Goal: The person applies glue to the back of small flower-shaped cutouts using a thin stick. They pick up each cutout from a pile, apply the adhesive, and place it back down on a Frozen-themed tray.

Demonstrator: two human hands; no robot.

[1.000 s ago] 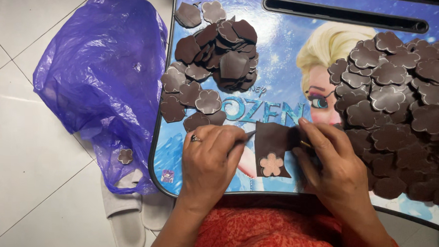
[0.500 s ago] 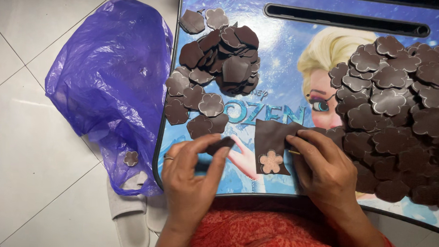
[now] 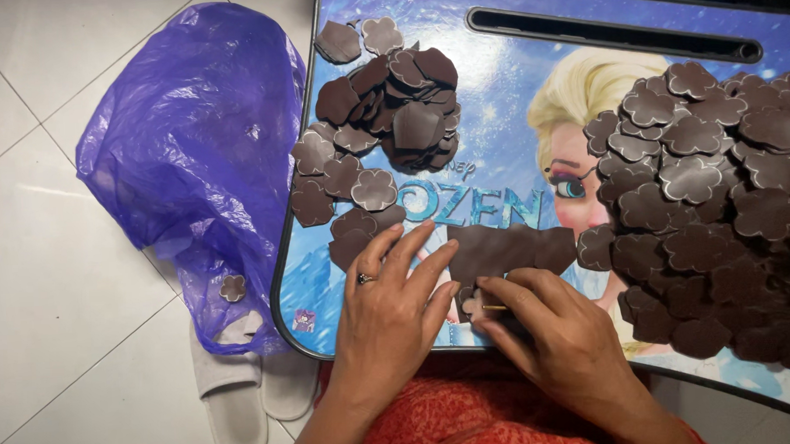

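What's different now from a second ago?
The left hand has slid onto the brown sheet and lies flat on its left edge; the right hand now pinches a thin stick beside it. Flower cutout piles and purple bag unchanged.

Lap tray [image 3: 504, 87]: right end and lower right corner cut off by the picture's edge, near rim hidden behind the left hand [image 3: 389, 314] and right hand [image 3: 561, 339]. Large heap of brown flower-shaped pieces [image 3: 718, 202]: runs off the right edge, lower pieces buried under upper ones; thin stick [image 3: 494, 308] in the right hand mostly hidden by fingers, its kind too small to tell. White slippers [image 3: 239, 394]: toes covered by the purple plastic bag [image 3: 191, 159], whose contents are not discernible.
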